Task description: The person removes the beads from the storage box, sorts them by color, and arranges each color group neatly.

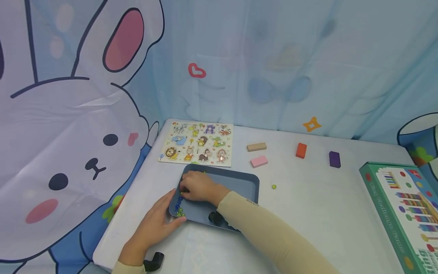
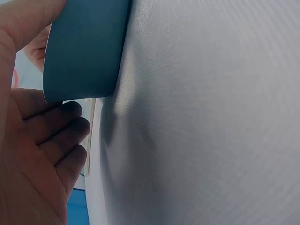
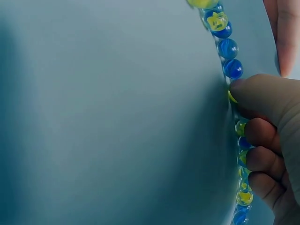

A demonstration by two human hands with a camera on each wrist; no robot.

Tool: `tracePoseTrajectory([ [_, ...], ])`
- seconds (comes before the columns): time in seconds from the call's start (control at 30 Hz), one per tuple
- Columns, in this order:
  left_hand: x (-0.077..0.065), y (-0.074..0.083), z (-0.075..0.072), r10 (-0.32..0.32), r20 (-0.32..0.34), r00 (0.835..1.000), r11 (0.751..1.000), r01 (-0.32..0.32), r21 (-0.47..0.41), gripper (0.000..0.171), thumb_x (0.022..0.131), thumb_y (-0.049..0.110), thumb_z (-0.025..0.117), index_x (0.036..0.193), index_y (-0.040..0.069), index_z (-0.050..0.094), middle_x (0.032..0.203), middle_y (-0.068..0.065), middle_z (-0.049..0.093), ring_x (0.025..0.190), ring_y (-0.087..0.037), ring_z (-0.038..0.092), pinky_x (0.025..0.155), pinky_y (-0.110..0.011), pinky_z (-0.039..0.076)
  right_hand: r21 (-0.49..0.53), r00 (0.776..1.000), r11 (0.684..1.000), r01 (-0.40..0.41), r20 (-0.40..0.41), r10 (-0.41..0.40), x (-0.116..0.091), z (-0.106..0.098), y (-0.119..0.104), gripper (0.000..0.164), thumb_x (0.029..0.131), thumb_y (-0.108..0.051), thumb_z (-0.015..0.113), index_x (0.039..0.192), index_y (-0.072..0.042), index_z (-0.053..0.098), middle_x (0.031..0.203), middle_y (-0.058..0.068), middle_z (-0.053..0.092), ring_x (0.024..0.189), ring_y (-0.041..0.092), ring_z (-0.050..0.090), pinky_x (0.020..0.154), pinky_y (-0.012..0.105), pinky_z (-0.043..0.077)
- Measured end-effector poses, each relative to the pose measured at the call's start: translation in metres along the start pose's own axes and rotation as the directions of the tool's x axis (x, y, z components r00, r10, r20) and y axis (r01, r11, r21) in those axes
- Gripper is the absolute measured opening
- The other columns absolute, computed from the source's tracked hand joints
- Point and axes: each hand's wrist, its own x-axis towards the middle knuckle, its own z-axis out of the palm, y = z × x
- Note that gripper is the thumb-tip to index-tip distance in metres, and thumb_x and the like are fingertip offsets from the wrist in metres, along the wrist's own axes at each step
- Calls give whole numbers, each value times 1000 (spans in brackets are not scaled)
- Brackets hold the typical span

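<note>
A grey-blue rectangular tray (image 1: 236,182) lies on the white table, with a row of blue and yellow-green glass marbles (image 1: 178,205) along its left wall. My right hand (image 1: 200,186) reaches inside; in the right wrist view its curled fingers and thumb pinch a yellow-green marble (image 3: 232,97), mostly hidden by the thumb. More marbles (image 3: 233,68) line the wall above and below that thumb. My left hand (image 1: 154,224) rests at the tray's near left corner, thumb along the front wall and relaxed fingers beside the left one. The left wrist view shows the tray's outer wall (image 2: 86,51) between them.
One yellow-green marble (image 1: 274,187) lies loose right of the tray. Behind stand an animal puzzle board (image 1: 196,144), a tan block (image 1: 256,147), a pink block (image 1: 259,161), a red block (image 1: 301,150) and a purple block (image 1: 334,159). A green game box (image 1: 400,213) sits at right.
</note>
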Motion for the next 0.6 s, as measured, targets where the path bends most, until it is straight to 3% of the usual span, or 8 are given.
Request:
tracePoseTrajectory([
  [0.6, 0, 3, 1, -34, 4, 999, 999, 34, -6, 103, 89, 64, 75, 165, 11, 31, 167, -14, 41, 153, -38, 42, 120, -62, 41, 2, 992, 1000, 0, -128, 0, -17, -23, 6, 13, 92, -35, 79, 100, -25, 83, 89, -11, 67, 80, 3, 54, 69, 16, 46],
])
